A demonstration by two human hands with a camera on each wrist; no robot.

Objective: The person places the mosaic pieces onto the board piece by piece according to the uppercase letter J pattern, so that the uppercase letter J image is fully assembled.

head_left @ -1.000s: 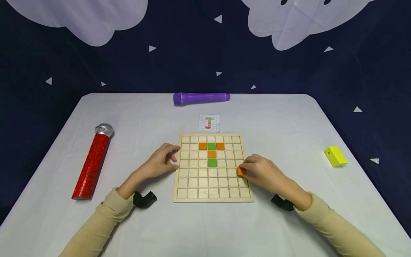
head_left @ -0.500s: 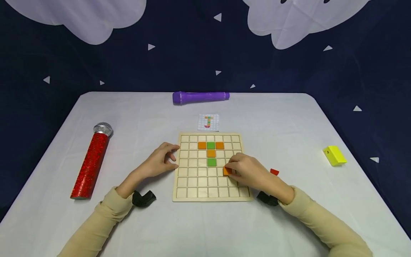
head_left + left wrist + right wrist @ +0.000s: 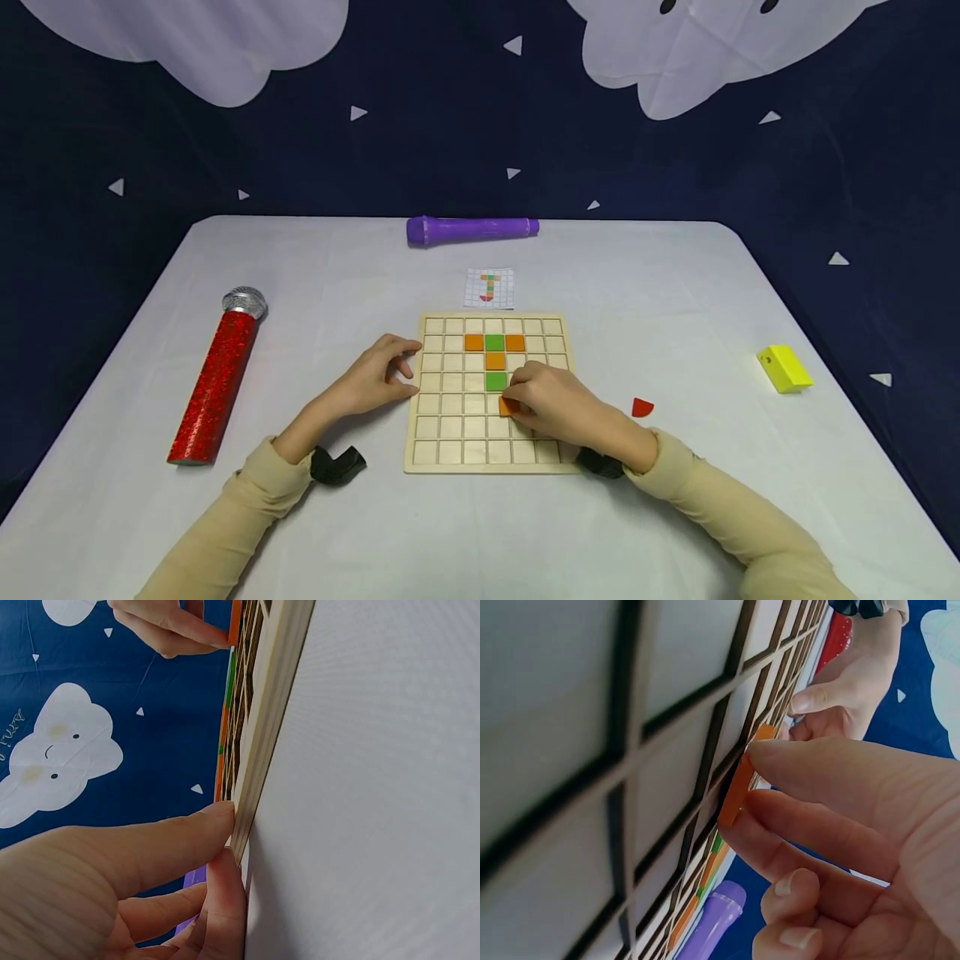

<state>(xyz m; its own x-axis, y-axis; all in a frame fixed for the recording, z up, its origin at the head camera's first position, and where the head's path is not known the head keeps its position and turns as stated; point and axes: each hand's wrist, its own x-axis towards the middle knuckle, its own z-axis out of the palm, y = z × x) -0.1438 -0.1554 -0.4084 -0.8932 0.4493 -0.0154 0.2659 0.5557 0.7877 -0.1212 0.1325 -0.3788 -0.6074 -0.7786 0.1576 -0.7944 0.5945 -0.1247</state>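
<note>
A square wooden grid board [image 3: 448, 452] lies on the white table. Thumb and fingers of my left hand [image 3: 367, 379] touch its left edge, set apart along it. My right hand [image 3: 562, 406] pinches an orange square tile [image 3: 506, 407] over the board, just below the lower green tile [image 3: 496, 381]. In the right wrist view that orange tile [image 3: 740, 787] stands tilted between thumb and fingers, close to the grid. Other orange and green tiles form a T shape in the cells, with an orange tile [image 3: 495, 361] in its stem.
Behind the board lies a card [image 3: 490, 288] printed with a coloured J. A red quarter-round piece [image 3: 642, 407] rests right of the board. Farther out are a purple microphone [image 3: 472, 231], a red microphone [image 3: 217, 383] and a yellow block [image 3: 784, 368].
My right hand has carried the orange tile leftward from the board's right side to near the middle column. The red piece has come into sight. My left hand has stayed put.
</note>
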